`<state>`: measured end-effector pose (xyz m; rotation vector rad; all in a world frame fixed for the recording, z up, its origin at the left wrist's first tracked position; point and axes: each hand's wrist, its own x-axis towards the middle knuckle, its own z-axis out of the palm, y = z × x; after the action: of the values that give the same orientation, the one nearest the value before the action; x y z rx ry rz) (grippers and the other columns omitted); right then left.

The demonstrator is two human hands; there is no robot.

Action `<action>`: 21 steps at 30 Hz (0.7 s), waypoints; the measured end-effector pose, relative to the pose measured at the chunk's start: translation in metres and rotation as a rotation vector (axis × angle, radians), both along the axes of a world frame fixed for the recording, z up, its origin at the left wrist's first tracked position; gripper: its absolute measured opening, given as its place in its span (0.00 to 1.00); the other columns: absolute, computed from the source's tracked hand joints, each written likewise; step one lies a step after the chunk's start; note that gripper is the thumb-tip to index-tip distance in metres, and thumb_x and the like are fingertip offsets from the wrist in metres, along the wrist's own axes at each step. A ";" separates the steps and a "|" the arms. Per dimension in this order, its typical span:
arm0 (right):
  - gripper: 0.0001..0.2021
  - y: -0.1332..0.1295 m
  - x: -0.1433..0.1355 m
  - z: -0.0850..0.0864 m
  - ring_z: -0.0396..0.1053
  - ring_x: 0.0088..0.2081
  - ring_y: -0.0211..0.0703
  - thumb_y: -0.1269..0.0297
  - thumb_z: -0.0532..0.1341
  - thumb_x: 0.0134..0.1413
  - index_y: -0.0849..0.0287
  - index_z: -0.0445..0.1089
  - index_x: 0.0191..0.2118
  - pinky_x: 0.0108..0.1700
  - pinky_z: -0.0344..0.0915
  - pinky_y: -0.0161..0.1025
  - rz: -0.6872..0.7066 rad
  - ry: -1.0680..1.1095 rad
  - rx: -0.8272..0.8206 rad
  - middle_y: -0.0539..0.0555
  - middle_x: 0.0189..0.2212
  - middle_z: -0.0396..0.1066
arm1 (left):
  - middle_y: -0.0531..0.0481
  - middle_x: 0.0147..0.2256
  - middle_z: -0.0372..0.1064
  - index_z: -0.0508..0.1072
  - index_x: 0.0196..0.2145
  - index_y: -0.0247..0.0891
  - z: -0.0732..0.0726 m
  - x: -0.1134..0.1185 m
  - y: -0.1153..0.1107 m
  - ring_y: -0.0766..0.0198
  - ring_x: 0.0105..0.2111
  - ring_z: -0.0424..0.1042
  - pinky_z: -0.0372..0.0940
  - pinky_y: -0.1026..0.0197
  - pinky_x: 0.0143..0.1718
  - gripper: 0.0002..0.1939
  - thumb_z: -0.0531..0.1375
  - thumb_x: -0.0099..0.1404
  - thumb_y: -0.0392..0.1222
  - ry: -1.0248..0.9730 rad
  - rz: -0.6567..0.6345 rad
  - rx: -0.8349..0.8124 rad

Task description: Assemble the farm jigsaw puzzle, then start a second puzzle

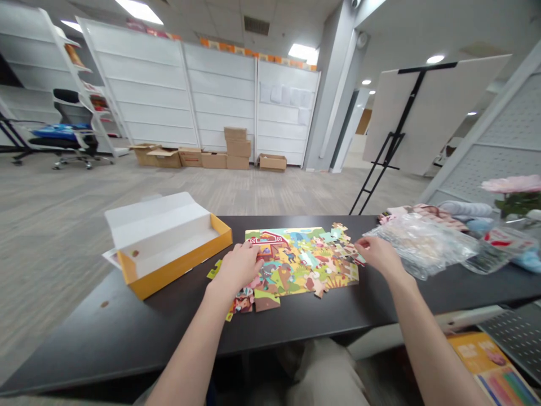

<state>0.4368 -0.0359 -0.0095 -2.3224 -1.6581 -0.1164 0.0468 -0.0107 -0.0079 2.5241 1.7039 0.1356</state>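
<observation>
A farm-picture jigsaw puzzle (296, 265) lies on the dark table, with a red barn at its upper left. Several loose puzzle pieces (318, 283) rest on top of it and along its edges. My left hand (242, 264) lies over the puzzle's left side, fingers extended on the pieces, covering part of the picture. At the right edge, my right hand (377, 255) has thumb and fingers pinched at a small puzzle piece (359, 259); its fingertips partly hide the piece. More loose pieces (243, 301) sit below my left hand.
An open yellow box (177, 265) with a white lid stands left of the puzzle. Clear plastic bags (426, 242) and folded cloths (460, 211) lie on the right. The table's near edge (321, 332) is close to my lap. A yellow package (486, 355) is lower right.
</observation>
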 end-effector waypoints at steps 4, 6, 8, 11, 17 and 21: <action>0.13 -0.024 0.012 -0.013 0.75 0.36 0.52 0.54 0.62 0.58 0.57 0.77 0.34 0.34 0.60 0.40 0.006 -0.013 -0.114 0.59 0.35 0.80 | 0.37 0.53 0.71 0.75 0.51 0.38 -0.005 -0.001 0.000 0.44 0.52 0.70 0.69 0.47 0.48 0.17 0.54 0.72 0.47 -0.008 -0.017 0.012; 0.13 -0.027 0.008 -0.018 0.76 0.37 0.52 0.54 0.62 0.58 0.58 0.77 0.33 0.34 0.61 0.39 0.013 -0.031 -0.092 0.59 0.35 0.79 | 0.37 0.53 0.71 0.74 0.52 0.37 -0.008 -0.003 0.000 0.44 0.52 0.71 0.69 0.46 0.48 0.18 0.53 0.72 0.47 -0.023 -0.026 0.018; 0.13 -0.026 0.006 -0.020 0.76 0.37 0.53 0.53 0.63 0.57 0.58 0.76 0.32 0.34 0.61 0.39 0.022 -0.053 -0.089 0.60 0.35 0.79 | 0.37 0.53 0.71 0.74 0.52 0.37 -0.009 -0.004 0.000 0.44 0.52 0.70 0.69 0.46 0.48 0.18 0.53 0.72 0.47 -0.033 -0.033 0.027; 0.13 -0.021 0.008 -0.018 0.76 0.37 0.52 0.53 0.64 0.55 0.58 0.75 0.31 0.33 0.60 0.38 0.041 -0.051 -0.122 0.60 0.34 0.79 | 0.36 0.53 0.71 0.74 0.53 0.37 -0.010 -0.005 -0.001 0.44 0.53 0.71 0.69 0.46 0.49 0.19 0.53 0.72 0.47 -0.038 -0.039 0.039; 0.13 -0.014 0.027 -0.013 0.75 0.36 0.50 0.57 0.68 0.47 0.60 0.74 0.37 0.33 0.60 0.37 0.059 -0.029 -0.158 0.57 0.34 0.78 | 0.38 0.52 0.72 0.75 0.52 0.40 -0.008 -0.006 -0.002 0.45 0.52 0.71 0.69 0.47 0.48 0.18 0.54 0.71 0.47 -0.055 -0.039 0.028; 0.13 -0.017 0.043 -0.007 0.75 0.36 0.51 0.63 0.67 0.44 0.60 0.74 0.38 0.33 0.59 0.38 0.044 -0.125 -0.139 0.58 0.33 0.77 | 0.38 0.51 0.73 0.76 0.50 0.40 -0.005 -0.008 -0.003 0.45 0.52 0.72 0.70 0.48 0.47 0.17 0.55 0.70 0.48 -0.072 -0.035 0.020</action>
<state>0.4800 -0.0527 -0.0163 -2.4227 -1.8306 -0.1440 0.0387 -0.0137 -0.0131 2.5288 1.6397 0.2384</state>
